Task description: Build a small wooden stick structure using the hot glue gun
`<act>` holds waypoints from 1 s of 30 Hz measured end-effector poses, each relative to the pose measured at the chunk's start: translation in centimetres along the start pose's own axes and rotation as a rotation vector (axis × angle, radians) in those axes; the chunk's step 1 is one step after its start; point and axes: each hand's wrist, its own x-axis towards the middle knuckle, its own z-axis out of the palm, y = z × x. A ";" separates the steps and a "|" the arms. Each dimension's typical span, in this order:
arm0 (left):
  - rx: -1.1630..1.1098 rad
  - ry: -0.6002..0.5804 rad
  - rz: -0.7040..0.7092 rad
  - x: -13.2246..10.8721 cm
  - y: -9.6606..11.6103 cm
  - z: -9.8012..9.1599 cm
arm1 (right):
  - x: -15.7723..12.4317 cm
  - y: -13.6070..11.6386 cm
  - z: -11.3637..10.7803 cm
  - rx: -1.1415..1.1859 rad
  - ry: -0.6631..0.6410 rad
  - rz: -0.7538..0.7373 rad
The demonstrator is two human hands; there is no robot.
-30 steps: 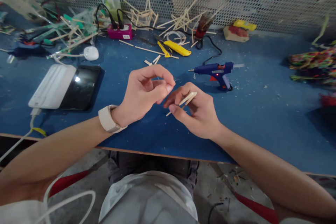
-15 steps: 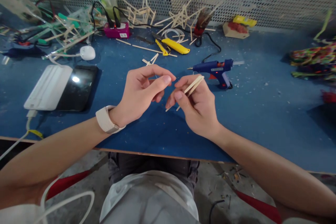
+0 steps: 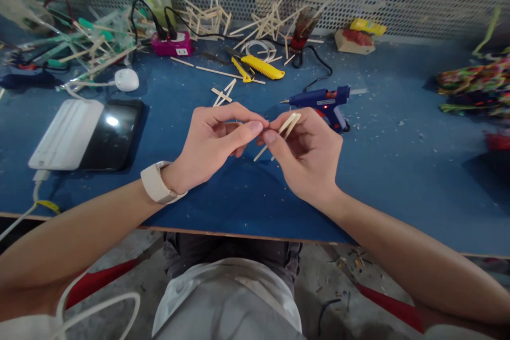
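Observation:
My right hand (image 3: 308, 156) pinches two thin wooden sticks (image 3: 286, 126) held together, slanting up to the right above the blue table (image 3: 398, 170). My left hand (image 3: 217, 141), with a pale watch on its wrist, is closed in a pinch right beside the right thumb, fingertips almost touching the sticks; what it pinches is too small to name. A blue hot glue gun (image 3: 321, 102) lies just behind the right hand, nozzle pointing left.
A yellow utility knife (image 3: 263, 67), loose sticks (image 3: 223, 93) and stick frames (image 3: 271, 24) lie at the back by the perforated wall. A phone on a white pad (image 3: 85, 135), a white mouse (image 3: 126, 79) and a pink power strip (image 3: 171, 43) sit left. Colourful material (image 3: 474, 87) lies far right.
My right hand has risen and turned toward the left hand, bringing the sticks' upper end up to the left fingertips. The view has shifted slightly.

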 end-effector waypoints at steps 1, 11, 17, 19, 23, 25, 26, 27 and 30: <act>0.000 -0.002 0.011 0.0 0.0 0.0 | 0.0 0.1 0.0 0.008 0.002 -0.010; 0.249 -0.045 0.129 0.1 1.2 -0.2 | 0.5 0.3 -0.3 -0.082 0.002 -0.069; 0.272 -0.057 0.206 -0.4 1.5 0.4 | 0.4 0.4 -0.5 -0.160 0.032 -0.113; 0.272 -0.058 0.202 -0.5 1.5 0.5 | 0.3 0.3 -0.6 -0.176 0.030 -0.111; 0.261 -0.055 0.165 -0.6 1.4 0.5 | 0.4 0.1 -0.8 -0.213 0.018 -0.096; 0.238 -0.050 0.132 -0.6 1.4 0.5 | 0.4 0.0 -0.8 -0.210 0.012 -0.089; 0.221 -0.049 0.114 -0.6 1.4 0.5 | 0.4 0.0 -0.9 -0.207 0.008 -0.090; 0.200 -0.050 0.097 -0.5 1.3 0.5 | 0.4 -0.1 -0.9 -0.205 0.004 -0.094; 0.121 -0.044 0.046 -0.4 1.2 0.5 | 0.4 -0.1 -0.8 -0.196 0.003 -0.112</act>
